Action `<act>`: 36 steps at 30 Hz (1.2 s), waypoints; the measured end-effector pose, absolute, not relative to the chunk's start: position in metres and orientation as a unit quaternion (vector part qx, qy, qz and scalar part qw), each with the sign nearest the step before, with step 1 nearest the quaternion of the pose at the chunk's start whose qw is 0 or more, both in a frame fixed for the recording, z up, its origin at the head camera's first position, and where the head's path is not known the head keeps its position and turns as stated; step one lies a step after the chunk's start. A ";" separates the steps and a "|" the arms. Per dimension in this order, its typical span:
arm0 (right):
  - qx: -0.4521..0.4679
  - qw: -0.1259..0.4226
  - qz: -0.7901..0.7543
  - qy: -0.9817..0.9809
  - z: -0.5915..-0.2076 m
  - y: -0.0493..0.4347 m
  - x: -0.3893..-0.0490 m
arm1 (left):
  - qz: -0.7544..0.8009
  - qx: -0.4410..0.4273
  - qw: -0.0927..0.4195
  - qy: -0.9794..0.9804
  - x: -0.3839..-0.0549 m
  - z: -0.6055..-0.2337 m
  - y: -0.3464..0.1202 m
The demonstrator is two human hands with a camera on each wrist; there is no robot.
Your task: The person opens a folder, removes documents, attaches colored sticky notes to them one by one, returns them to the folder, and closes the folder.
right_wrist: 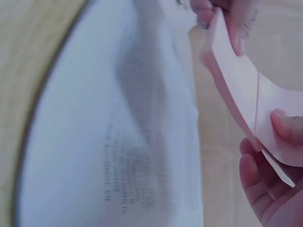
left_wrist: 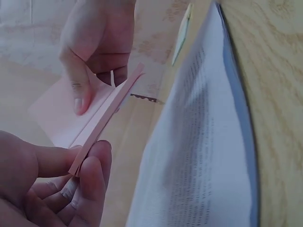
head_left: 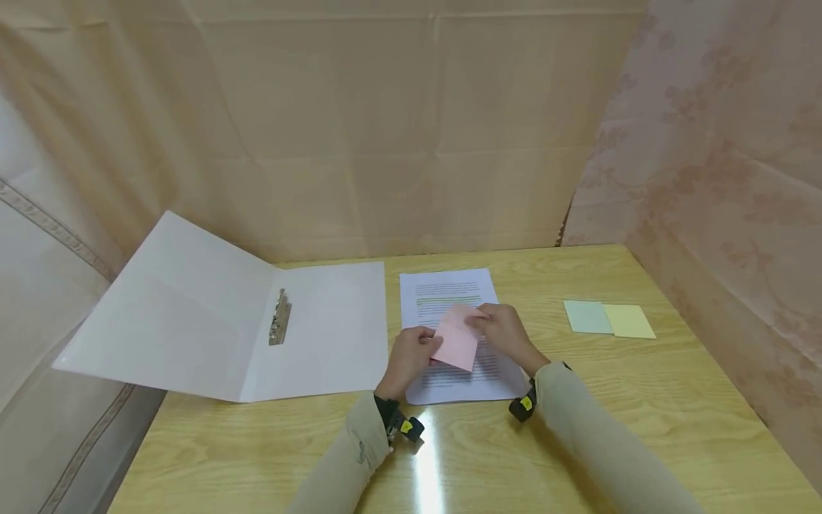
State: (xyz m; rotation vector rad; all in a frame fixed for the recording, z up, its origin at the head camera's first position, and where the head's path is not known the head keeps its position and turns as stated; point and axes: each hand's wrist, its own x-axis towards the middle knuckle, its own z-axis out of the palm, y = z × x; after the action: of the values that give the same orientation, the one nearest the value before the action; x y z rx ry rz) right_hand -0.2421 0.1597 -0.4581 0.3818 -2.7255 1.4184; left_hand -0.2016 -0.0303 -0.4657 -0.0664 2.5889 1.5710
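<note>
Left grip (head_left: 409, 357) is pinching one end of a small pad of pale pink square paper notes (head_left: 457, 343), and the right grip (head_left: 507, 332) has the other end, thumb on top, fingers tucked underneath. So both are grasping the same pad, held above the page, with a leaf bent up away from the rest. Can't tell if it's one leaf or several, and that's my first worry: pull with too fat a pinch and extras probably come off too. Yank it sharply and that fold line could turn into a permanent crease or a tear. Left side only has the end, so a hard tug might pop the pad loose.

Right below are white paper sheets printed with dark text and a green-highlighted line (head_left: 443, 289). They look loose, so the black wrist strap (head_left: 523, 405) near the lower right corner could drag them crooked.

Further out, the white folder (head_left: 347, 328) with its metal clip (head_left: 279, 321) has its left cover past the tabletop (head_left: 642, 400) edge, so an elbow bump might shift it. Pale green square notes (head_left: 587, 316) and pale yellow ones (head_left: 629, 321) sit safely off right.
</note>
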 end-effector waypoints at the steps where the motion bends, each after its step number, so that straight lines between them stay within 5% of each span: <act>1: 0.113 0.017 0.462 -0.880 -0.456 0.160 -0.243 | 0.510 -0.018 0.049 0.859 -0.201 -0.463 -0.031; 8: 0.010 -0.006 0.517 -0.856 -0.438 0.170 -0.251 | 0.473 0.005 0.016 0.881 -0.195 -0.447 -0.036; 12: -0.077 0.024 0.561 -0.824 -0.435 0.188 -0.257 | 0.457 -0.005 -0.002 0.889 -0.189 -0.448 -0.055; 21: -0.060 -0.020 0.563 -0.824 -0.448 0.196 -0.259 | 0.396 -0.019 -0.069 0.915 -0.177 -0.438 -0.109; 36: -0.018 -0.025 0.557 -0.830 -0.460 0.187 -0.255 | 0.463 -0.038 0.087 0.881 -0.128 -0.436 -0.194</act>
State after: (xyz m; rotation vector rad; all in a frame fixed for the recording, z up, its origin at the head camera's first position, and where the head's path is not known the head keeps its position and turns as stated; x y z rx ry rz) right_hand -0.2549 0.1873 -0.4597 -0.0582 -2.6491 1.7780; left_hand -0.1281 -0.1943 -0.4362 -0.1123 2.6254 1.3793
